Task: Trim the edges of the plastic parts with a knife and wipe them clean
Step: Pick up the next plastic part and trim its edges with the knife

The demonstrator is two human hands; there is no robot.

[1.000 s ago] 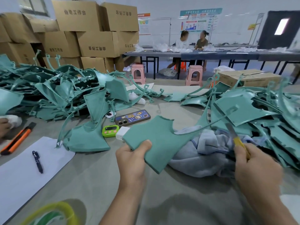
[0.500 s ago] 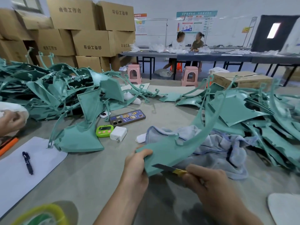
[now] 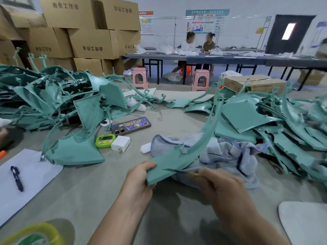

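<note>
Left hand pinches the wide flat end of a teal moulded plastic part, thumb on top, fingers curled underneath. The part is held just above the grey table, between the two hands. Its thin arm passes over a crumpled grey-blue cloth towel just beyond the right hand. The right hand is curled round a yellow-handled knife. Only a blurred sliver of handle shows at its fingertips; the blade seems to sit at the part's near edge, contact unclear.

Handling, judged: thin-walled and light, so one hand carries it. The flat plate looks stiff; the long arm is likely springy and would flex under blade pressure. The surface is smooth, maybe slippery. Best hold is the plate close to the cut, fingers off the edge line. Small tabs on the arm could snap.

Long axis: from the left hand's grip it sweeps away and rightward in a rising curve, tip pointing up and away. The broad end is toward the left hand.
</note>
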